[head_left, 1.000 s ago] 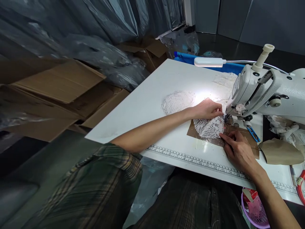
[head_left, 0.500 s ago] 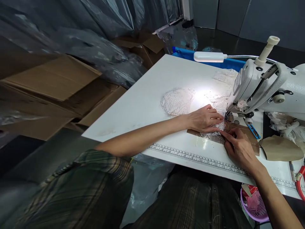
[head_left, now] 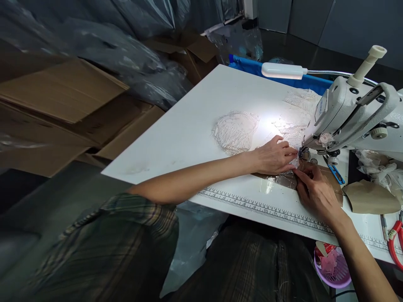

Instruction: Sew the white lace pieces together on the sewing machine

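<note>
A small piece of white lace (head_left: 294, 162) lies under the needle area of a white sewing machine (head_left: 333, 109). My left hand (head_left: 274, 156) rests flat on that lace, fingers stretched toward the presser foot, hiding much of it. Just to the right, my right hand (head_left: 316, 191) touches the lace's near edge with its index fingertip, the thumb apart from it and the other fingers bent. Beneath both hands is a brown, shiny taped strip (head_left: 285, 180) on the table. A round heap of white lace (head_left: 236, 132) lies left of the machine.
More lace pieces (head_left: 302, 100) lie behind the needle area. Blue thread snips (head_left: 335, 173), a tan cloth piece (head_left: 371, 197) and red-handled scissors (head_left: 393, 243) are at right. A ruler tape (head_left: 252, 205) runs along the white table's front edge. Cardboard boxes (head_left: 63, 88) stand left.
The lace under my hands has shifted toward the needle and less of it shows. My left hand has moved slightly forward with it; the view has also shifted a little.
</note>
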Available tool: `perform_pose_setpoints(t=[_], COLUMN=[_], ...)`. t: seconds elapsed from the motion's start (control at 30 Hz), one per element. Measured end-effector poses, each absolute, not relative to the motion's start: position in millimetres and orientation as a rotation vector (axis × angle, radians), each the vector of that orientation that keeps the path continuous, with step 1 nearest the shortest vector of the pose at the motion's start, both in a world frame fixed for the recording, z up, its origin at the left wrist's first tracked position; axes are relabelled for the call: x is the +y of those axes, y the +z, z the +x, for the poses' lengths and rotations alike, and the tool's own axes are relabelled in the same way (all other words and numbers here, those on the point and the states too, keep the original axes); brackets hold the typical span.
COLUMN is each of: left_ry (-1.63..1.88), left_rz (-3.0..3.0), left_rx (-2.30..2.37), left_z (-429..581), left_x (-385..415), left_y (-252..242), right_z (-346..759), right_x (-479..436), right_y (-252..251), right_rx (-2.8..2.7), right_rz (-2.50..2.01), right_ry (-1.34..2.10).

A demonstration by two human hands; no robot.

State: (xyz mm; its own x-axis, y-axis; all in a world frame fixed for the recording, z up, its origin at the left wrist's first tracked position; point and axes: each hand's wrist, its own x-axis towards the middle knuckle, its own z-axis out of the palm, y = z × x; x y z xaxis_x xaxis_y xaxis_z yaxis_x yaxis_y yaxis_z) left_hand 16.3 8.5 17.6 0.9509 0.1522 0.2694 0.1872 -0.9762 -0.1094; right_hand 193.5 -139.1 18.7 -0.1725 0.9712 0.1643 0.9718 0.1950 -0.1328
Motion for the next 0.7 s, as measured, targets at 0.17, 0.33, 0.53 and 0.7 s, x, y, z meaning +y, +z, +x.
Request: perform_pose_setpoints(t=[0.17, 0.33, 0.53, 0.7], left_ry=[-0.459, -0.531, -0.607, -0.632], left_rz=[-3.068, -3.136, -3.174, -3.185], left_rx=[-0.309, -0.295, -0.293, -0.310], left_z=[15, 12, 11, 12], left_x=[12, 16, 16, 16], left_y=[14, 8, 0, -3], right_z=[192, 188, 187, 187], right_x=[-139, -139, -139, -140], right_y=[18, 14, 13, 14], right_rx=[-2.222, -2.167, -2.136, -2.155], right_rz=[-1.855, -1.878, -1.868, -1.861], right_ry=[-0.015, -0.041, -0.047, -0.077])
